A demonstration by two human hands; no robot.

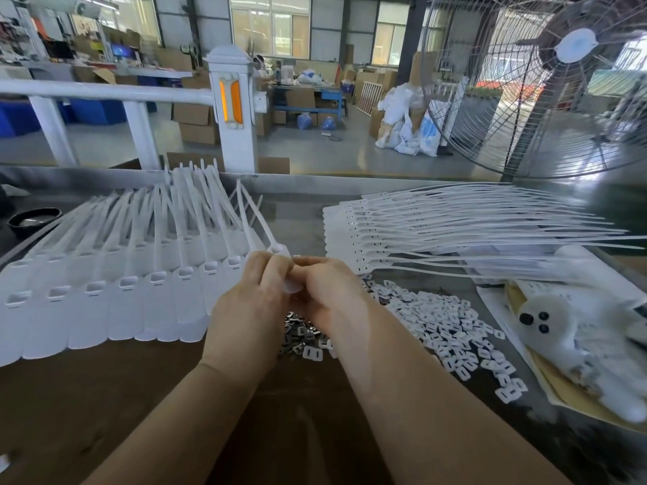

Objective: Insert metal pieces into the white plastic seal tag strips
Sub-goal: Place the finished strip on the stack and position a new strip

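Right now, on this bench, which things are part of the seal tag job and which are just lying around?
Part of the job:
left hand and right hand, together holding one seal tag strip
row of tag strips at left
stack of strips at right
metal pieces
small white plastic clips

Lying about:
black dish
white handheld device on papers
big fan

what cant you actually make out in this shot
Head view only:
- Whether a metal piece is seated: the left hand and right hand cover the seal tag strip head.
- Most of the metal pieces: hidden under the wrists.
- Black dish contents: too small, blurred.
- Papers at right: print blurred, cut by the edge.
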